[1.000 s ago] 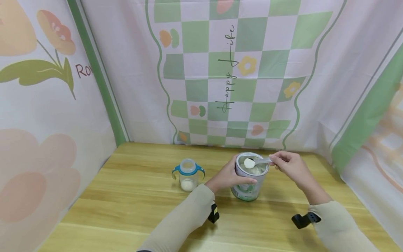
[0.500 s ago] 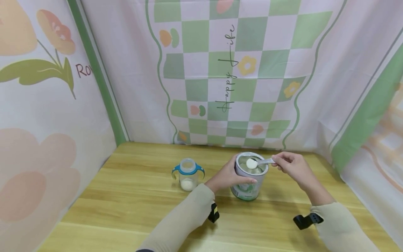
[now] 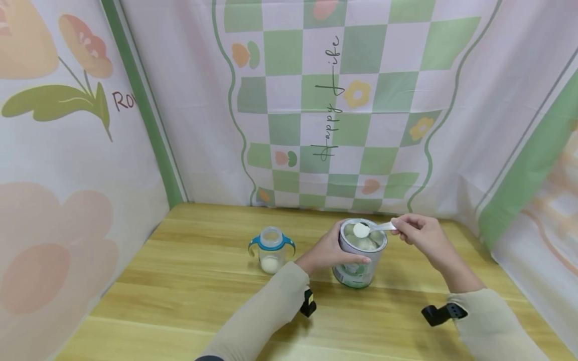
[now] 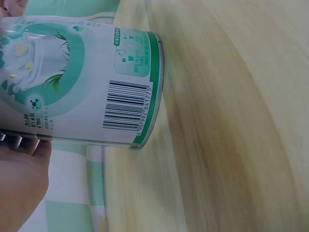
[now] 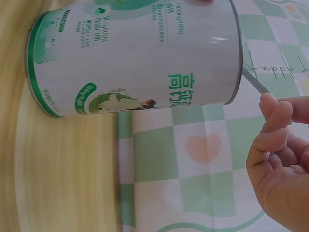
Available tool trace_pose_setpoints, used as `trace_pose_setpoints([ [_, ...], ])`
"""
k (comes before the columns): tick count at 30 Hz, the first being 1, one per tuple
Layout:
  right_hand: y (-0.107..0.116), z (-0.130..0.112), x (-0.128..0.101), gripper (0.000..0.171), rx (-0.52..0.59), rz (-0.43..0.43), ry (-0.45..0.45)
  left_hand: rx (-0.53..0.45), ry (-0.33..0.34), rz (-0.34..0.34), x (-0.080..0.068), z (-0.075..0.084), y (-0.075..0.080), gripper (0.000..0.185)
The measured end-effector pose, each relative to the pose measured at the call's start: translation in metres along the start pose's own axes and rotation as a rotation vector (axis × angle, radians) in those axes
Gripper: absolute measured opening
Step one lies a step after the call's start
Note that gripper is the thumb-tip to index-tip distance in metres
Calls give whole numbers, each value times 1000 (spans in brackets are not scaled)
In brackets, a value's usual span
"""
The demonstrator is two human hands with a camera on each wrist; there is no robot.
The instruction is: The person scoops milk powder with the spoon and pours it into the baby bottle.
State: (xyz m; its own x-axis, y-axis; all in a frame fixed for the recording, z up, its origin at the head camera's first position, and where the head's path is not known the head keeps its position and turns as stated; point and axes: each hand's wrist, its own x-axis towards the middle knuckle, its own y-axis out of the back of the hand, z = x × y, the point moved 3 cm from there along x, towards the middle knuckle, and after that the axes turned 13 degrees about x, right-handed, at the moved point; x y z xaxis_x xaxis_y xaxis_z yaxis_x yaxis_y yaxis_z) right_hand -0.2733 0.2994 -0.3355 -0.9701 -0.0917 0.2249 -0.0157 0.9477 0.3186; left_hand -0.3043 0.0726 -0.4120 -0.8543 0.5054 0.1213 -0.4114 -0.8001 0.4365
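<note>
Left hand (image 3: 327, 250) wraps its fingers around the side of the white-and-green cylindrical metal powder can (image 3: 361, 253), which stands upright on the light wooden counter (image 3: 189, 281). Right hand (image 3: 422, 235) pinches the handle of a white plastic scoop (image 3: 368, 229) heaped with white powder above the can's open top. A clear baby bottle with blue handles (image 3: 271, 249) stands near the can, on its left.

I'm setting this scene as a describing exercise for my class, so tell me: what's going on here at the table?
A person is scooping white powder from an open tin standing on a wooden table. The left hand grips the tin's side, steadying it. The right hand pinches the handle of a spoon, whose bowl, heaped with powder, is held over the tin's mouth. To the left stands an open baby bottle with blue handles and a little white powder at the bottom.
</note>
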Motion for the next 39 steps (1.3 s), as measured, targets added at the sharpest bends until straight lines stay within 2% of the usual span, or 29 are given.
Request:
trace_pose_setpoints([
  [9,-1,-9,2,44,-24,1,-1,11,-39,2,-1,4,1,86],
  [16,-6,-14,3,43,-18,-12,1,58,-130,-38,-1,10,7,83],
  [18,-7,-15,3,43,-13,-12,1,83,-132,-38,-1,10,9,85],
  [28,-21,-22,11,42,51,-19,19,181,-89,-9,-6,7,23,94],
  [35,-31,-26,14,44,85,-18,9,229,-4,17,-12,8,40,106],
  [39,-36,-26,15,42,95,-28,8,273,-8,17,-14,8,49,106],
])
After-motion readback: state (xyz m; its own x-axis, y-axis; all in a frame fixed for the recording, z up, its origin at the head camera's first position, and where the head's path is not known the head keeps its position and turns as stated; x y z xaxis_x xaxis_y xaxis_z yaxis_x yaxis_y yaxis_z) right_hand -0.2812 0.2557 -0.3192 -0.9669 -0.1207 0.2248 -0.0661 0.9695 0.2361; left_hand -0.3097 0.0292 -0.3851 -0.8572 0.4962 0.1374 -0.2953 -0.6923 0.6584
